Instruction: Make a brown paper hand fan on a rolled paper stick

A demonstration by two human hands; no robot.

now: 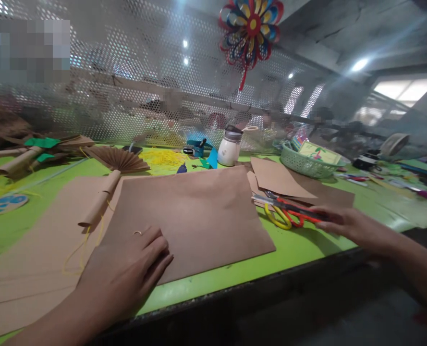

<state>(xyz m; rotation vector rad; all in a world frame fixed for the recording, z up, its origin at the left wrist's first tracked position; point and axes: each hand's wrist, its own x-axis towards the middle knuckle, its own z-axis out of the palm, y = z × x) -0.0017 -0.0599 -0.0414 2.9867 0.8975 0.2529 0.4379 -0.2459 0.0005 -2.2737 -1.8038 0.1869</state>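
Nearest to the camera is the left hand (137,262), in the lower left of the frame. Its fingers are curled and it rests on a wide brown sheet (206,216); it presses the paper and does not grip it. This sheet lies in the centre of the frame, flat on the green bench (184,288), and its right lower corner comes near to the bench edge.

At the right of the frame, the right hand (330,221) is closed on a long dark-and-red tool (307,210), which looks like a cutter, though blur makes me not certain. Its light tip points to the sheet's right edge. Just under it are yellow-handled scissors (287,221), and behind them lie smaller brown pieces (281,178).

At the left of the sheet there are a paper tube (100,202) and a pleated fan (121,158).

In my judgement, the step in hand is steadying the sheet while the tool is handled; whether it is being taken or put down, I cannot tell. The next move seems to call for flat paper, a sure grip, and the tool kept free from the scissors.
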